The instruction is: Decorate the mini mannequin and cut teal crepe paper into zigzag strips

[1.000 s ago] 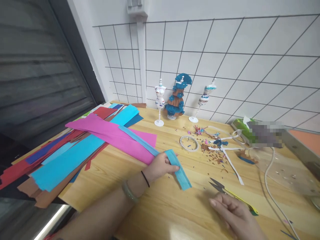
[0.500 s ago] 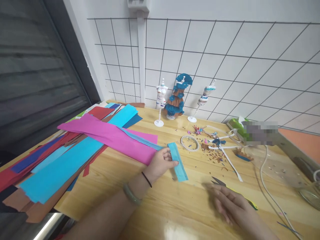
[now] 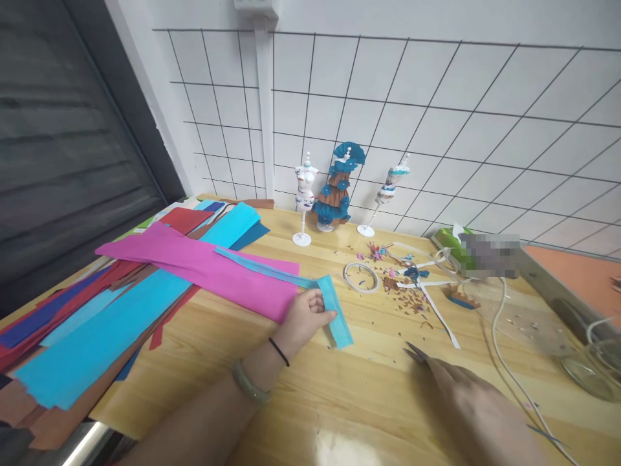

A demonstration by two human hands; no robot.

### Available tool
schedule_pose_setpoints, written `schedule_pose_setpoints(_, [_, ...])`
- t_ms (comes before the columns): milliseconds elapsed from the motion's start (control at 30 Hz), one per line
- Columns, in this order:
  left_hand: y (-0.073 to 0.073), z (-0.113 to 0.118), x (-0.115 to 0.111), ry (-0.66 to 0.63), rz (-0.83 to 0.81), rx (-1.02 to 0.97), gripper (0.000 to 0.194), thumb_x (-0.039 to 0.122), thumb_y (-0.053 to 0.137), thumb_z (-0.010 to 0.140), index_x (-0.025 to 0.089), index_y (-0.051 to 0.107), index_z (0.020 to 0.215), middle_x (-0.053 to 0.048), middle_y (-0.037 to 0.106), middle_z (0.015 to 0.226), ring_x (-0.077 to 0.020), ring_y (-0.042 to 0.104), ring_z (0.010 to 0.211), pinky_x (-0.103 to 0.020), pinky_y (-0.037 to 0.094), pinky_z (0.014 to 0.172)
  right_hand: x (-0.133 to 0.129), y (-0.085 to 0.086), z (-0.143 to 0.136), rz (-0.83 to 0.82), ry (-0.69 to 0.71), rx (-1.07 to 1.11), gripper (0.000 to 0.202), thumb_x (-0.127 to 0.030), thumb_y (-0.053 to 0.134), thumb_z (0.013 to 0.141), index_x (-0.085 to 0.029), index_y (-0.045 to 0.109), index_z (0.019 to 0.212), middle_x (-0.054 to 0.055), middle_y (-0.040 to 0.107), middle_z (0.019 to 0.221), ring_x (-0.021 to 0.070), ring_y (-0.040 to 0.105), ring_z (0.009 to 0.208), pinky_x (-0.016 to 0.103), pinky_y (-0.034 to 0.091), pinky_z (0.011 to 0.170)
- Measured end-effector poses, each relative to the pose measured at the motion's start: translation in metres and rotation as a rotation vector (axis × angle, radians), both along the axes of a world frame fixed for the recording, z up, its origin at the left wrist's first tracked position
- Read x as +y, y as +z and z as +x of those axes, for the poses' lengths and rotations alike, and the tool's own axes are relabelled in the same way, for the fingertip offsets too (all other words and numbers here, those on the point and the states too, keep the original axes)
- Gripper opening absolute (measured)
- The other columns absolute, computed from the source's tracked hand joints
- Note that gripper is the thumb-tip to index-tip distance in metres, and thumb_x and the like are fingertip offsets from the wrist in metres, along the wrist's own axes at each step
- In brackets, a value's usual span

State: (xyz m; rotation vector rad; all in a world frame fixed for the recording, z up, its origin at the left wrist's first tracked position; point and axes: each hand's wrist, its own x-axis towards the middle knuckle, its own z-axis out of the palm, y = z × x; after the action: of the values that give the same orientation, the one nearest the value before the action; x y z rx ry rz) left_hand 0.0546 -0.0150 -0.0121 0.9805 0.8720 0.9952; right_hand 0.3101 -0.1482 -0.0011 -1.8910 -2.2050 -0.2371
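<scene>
Between its thumb and curled fingers, my left hand (image 3: 305, 318) holds a folded light blue strip (image 3: 338, 316) over the wooden table. A narrow blue band (image 3: 264, 265) runs leftward from it across pink paper (image 3: 204, 262). My right hand (image 3: 473, 395), partly blurred, lies over the scissors, whose dark blades (image 3: 416, 353) stick out past its fingertips, pointing left. The yellow handles seen before are hidden under this hand, and its fingers show too little to tell their grip.
Layered coloured paper (image 3: 140, 317) covers the left side. Three small mannequins stand at the back, one in a blue-and-brown dress (image 3: 337, 188). A tape ring (image 3: 361, 277), paper scraps (image 3: 412, 301), a white cable (image 3: 499, 336) and a glass jar (image 3: 594, 372) lie rightward.
My right hand has come down over the scissors and covers their yellow handles. My left hand keeps its hold on the blue strip. The whole view has shifted slightly.
</scene>
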Motion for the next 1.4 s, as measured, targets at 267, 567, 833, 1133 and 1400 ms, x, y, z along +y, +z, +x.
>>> schedule_pose_setpoints(267, [-0.001,0.0,-0.001,-0.031,0.005,-0.002,0.025,0.01,0.072,0.057,0.011,0.061,0.079,-0.006,0.068,0.078,-0.0148,0.062,0.073,-0.027,0.047,0.07,0.028,0.025,-0.009,-0.144,-0.272,0.647,0.034,-0.043,0.041,0.084,-0.02,0.062,0.097,0.007,0.071,0.078,0.022,0.067,0.066,0.029,0.052,0.059])
schedule_pose_setpoints(567, [0.0,0.004,-0.008,-0.121,0.028,-0.008,0.029,0.018,0.074,0.058,0.012,0.06,0.083,-0.006,0.067,0.077,-0.0156,0.062,0.075,-0.028,0.047,0.072,0.051,-0.004,-0.095,-0.492,-0.259,1.442,0.056,-0.055,0.071,0.061,-0.013,0.061,0.098,-0.01,0.033,0.043,0.0053,0.024,0.037,0.019,0.014,0.037])
schedule_pose_setpoints(833, [0.002,0.003,-0.014,-0.009,0.128,0.072,0.025,0.008,0.063,0.06,0.016,0.056,0.083,-0.003,0.063,0.085,-0.0151,0.059,0.082,-0.027,0.046,0.07,0.053,-0.009,-0.082,-0.516,-0.304,1.628,0.04,-0.053,0.071,0.063,-0.019,0.051,0.072,-0.013,0.028,0.038,0.0031,0.018,0.032,0.019,0.011,0.033])
schedule_pose_setpoints(1133, [0.017,0.001,-0.027,-0.287,0.07,0.247,0.05,0.055,0.042,0.082,0.011,0.062,0.095,-0.006,0.064,0.067,-0.0154,0.057,0.062,-0.03,0.047,0.061,0.05,0.003,-0.077,-0.51,-0.296,1.818,0.041,-0.05,0.072,0.065,-0.019,0.05,0.081,-0.016,0.021,0.04,0.0018,0.01,0.035,0.015,0.011,0.032])
schedule_pose_setpoints(1400, [0.014,0.008,-0.035,-0.417,0.007,0.153,0.035,0.043,0.07,0.065,0.011,0.067,0.081,-0.005,0.064,0.071,-0.0107,0.054,0.06,-0.023,0.047,0.057,0.045,0.008,-0.092,-0.455,-0.039,1.392,0.034,-0.05,0.062,0.074,-0.016,0.066,0.07,0.0,0.057,0.053,0.0116,0.048,0.048,0.023,0.042,0.05])
